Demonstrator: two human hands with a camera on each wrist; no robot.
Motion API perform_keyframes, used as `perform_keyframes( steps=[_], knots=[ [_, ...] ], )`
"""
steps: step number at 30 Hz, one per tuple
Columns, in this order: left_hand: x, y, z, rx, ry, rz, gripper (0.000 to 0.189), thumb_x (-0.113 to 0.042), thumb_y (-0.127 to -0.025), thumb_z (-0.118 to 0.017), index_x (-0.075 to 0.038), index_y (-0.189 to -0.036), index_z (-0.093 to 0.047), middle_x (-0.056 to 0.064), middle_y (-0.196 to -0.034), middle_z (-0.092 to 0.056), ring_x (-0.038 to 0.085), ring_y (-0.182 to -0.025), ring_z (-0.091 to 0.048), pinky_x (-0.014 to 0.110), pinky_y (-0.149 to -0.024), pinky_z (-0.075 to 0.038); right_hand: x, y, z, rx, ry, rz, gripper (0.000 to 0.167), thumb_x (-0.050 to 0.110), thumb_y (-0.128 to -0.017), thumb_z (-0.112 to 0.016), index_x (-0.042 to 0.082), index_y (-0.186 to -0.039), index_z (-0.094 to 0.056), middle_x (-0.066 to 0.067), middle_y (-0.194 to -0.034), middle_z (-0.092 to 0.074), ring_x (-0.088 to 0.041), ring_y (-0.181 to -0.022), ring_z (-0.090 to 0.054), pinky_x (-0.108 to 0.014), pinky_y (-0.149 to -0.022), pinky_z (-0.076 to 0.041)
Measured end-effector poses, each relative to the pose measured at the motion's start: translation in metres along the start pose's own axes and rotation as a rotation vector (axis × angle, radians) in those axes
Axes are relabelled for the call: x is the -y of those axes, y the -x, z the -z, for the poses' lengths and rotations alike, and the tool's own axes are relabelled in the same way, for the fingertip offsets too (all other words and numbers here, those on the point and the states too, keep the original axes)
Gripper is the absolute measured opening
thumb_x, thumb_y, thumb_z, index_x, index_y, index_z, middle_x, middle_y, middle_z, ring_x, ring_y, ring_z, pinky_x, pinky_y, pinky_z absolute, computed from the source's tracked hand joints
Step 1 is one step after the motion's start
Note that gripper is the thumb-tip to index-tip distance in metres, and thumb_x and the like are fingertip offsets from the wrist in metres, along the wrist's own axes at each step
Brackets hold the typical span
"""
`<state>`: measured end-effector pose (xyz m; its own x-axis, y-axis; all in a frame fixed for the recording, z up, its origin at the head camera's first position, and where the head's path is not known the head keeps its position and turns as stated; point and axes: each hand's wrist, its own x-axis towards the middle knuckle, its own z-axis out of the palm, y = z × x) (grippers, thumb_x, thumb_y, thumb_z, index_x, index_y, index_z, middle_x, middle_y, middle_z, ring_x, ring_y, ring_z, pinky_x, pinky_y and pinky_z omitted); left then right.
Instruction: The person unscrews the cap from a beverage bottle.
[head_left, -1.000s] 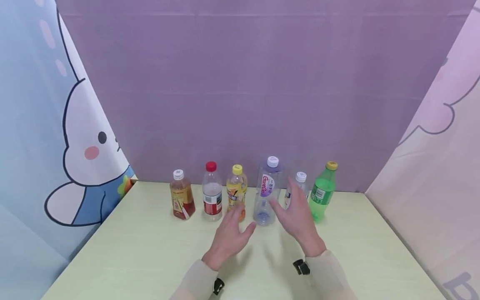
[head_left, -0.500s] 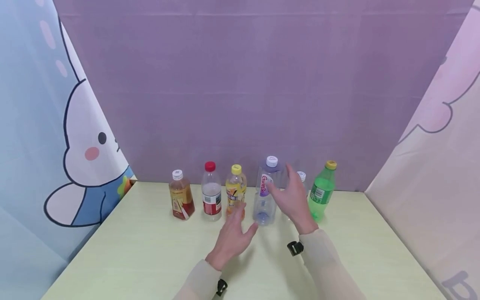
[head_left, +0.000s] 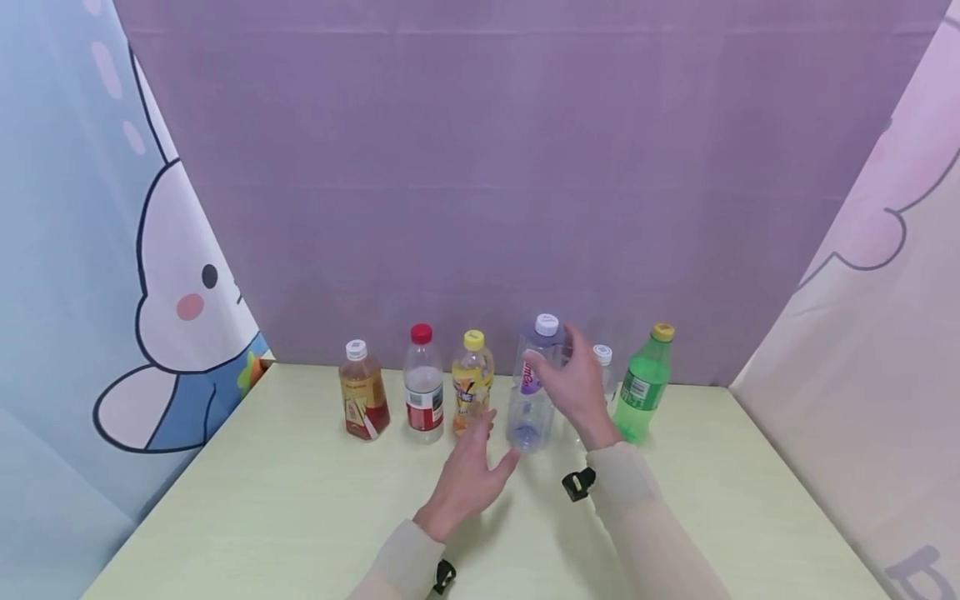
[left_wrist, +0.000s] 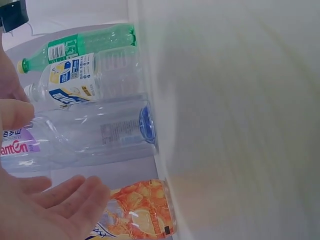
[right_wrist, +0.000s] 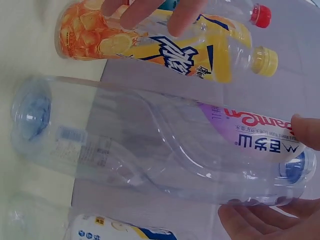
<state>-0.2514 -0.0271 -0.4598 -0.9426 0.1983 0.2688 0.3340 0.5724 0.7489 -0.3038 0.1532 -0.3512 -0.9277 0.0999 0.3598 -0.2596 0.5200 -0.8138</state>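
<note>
In the head view, my right hand (head_left: 577, 385) is at the upper part of a tall clear water bottle (head_left: 529, 412) with a white cap and pink-and-purple label. The right wrist view shows its thumb on the label side and the curled fingers on the opposite side, gripping the bottle (right_wrist: 150, 145). My left hand (head_left: 467, 482) is held with relaxed, spread fingers, low in front of a yellow-capped drink bottle (head_left: 471, 379). Nothing is between its fingers. Behind the right hand stands a smaller white-capped bottle (head_left: 602, 357), mostly hidden in the head view.
Upright in the same row are an amber bottle (head_left: 363, 396), a red-capped bottle (head_left: 423, 392) and a green bottle (head_left: 643, 387). They stand on a pale table (head_left: 285, 500) before a purple backdrop (head_left: 480, 167). Patterned curtains hang at both sides.
My right hand has moved left from in front of the smaller white-capped bottle to the tall clear bottle, and its fingers have closed around it. The left hand has hardly moved.
</note>
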Motion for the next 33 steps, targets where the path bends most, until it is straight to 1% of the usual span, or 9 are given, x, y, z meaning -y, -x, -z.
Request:
perform_keyframes(
  steps=[5,10,14,17,20,23,26,30,33],
  knots=[
    [0.0,-0.001,0.002,-0.021,0.026,-0.023,0.083,-0.047,-0.098,-0.063,-0.01,-0.161,-0.023,0.015,-0.16,-0.037,0.034,-0.136,-0.05,0.058,-0.106,-0.045,0.0,0.006,0.004,-0.039,-0.053,-0.037,0.091,0.046,-0.09,-0.075,0.005,-0.158,-0.03,-0.022,-0.146,-0.049,-0.037,-0.132,-0.049,-0.052,-0.108,-0.044],
    [-0.002,-0.001,0.003,-0.04,0.023,-0.03,0.087,-0.051,-0.096,-0.064,-0.015,-0.162,-0.021,0.011,-0.161,-0.036,0.033,-0.138,-0.049,0.056,-0.107,-0.045,0.001,0.013,0.009,-0.078,-0.103,-0.059,0.09,0.046,-0.091,-0.075,0.004,-0.157,-0.031,-0.023,-0.144,-0.05,-0.038,-0.131,-0.05,-0.05,-0.108,-0.044],
    [-0.004,0.0,0.004,-0.06,0.02,-0.029,0.088,-0.052,-0.094,-0.066,-0.017,-0.162,-0.021,0.009,-0.16,-0.036,0.033,-0.141,-0.044,0.06,-0.107,-0.043,0.001,0.018,0.012,-0.097,-0.143,-0.086,0.088,0.047,-0.091,-0.075,0.005,-0.156,-0.033,-0.022,-0.14,-0.052,-0.037,-0.129,-0.053,-0.046,-0.107,-0.046],
    [-0.004,0.0,0.004,-0.08,-0.008,-0.036,0.089,-0.054,-0.092,-0.067,-0.018,-0.162,-0.023,0.008,-0.161,-0.034,0.032,-0.141,-0.041,0.062,-0.107,-0.042,0.0,0.023,0.016,-0.117,-0.177,-0.107,0.084,0.045,-0.092,-0.074,0.005,-0.155,-0.035,-0.021,-0.138,-0.054,-0.035,-0.126,-0.055,-0.046,-0.105,-0.048],
    [-0.004,0.001,0.004,-0.093,-0.047,-0.057,0.092,-0.056,-0.09,-0.069,-0.018,-0.161,-0.025,0.007,-0.161,-0.034,0.03,-0.136,-0.047,0.06,-0.105,-0.044,-0.001,0.029,0.02,-0.134,-0.198,-0.127,0.081,0.045,-0.093,-0.072,0.003,-0.154,-0.037,-0.021,-0.136,-0.056,-0.036,-0.124,-0.058,-0.046,-0.103,-0.049],
    [-0.004,0.001,0.006,-0.091,-0.076,-0.076,0.095,-0.059,-0.088,-0.071,-0.018,-0.161,-0.025,0.007,-0.16,-0.035,0.028,-0.13,-0.052,0.057,-0.104,-0.046,-0.003,0.034,0.024,-0.128,-0.237,-0.15,0.081,0.046,-0.094,-0.071,0.001,-0.153,-0.038,-0.022,-0.137,-0.057,-0.036,-0.125,-0.057,-0.047,-0.103,-0.049],
    [-0.002,0.002,0.009,-0.069,-0.097,-0.079,0.098,-0.062,-0.086,-0.071,-0.021,-0.161,-0.024,0.006,-0.159,-0.036,0.027,-0.129,-0.052,0.058,-0.104,-0.045,-0.005,0.038,0.027,-0.11,-0.282,-0.173,0.081,0.046,-0.094,-0.07,-0.001,-0.152,-0.037,-0.023,-0.138,-0.056,-0.037,-0.127,-0.056,-0.046,-0.104,-0.049],
    [0.001,0.002,0.013,-0.045,-0.12,-0.071,0.099,-0.067,-0.084,-0.07,-0.023,-0.161,-0.025,0.005,-0.156,-0.041,0.027,-0.132,-0.049,0.061,-0.104,-0.044,-0.008,0.041,0.031,-0.086,-0.34,-0.213,0.08,0.046,-0.096,-0.068,-0.002,-0.152,-0.037,-0.024,-0.138,-0.054,-0.036,-0.124,-0.057,-0.038,-0.099,-0.053],
    [0.005,0.003,0.015,-0.047,-0.122,-0.073,0.1,-0.071,-0.082,-0.068,-0.025,-0.161,-0.027,0.003,-0.153,-0.045,0.027,-0.132,-0.048,0.061,-0.103,-0.044,-0.011,0.043,0.031,-0.066,-0.396,-0.24,0.078,0.045,-0.097,-0.067,-0.002,-0.152,-0.037,-0.024,-0.139,-0.054,-0.036,-0.124,-0.058,-0.033,-0.095,-0.055]
  ],
)
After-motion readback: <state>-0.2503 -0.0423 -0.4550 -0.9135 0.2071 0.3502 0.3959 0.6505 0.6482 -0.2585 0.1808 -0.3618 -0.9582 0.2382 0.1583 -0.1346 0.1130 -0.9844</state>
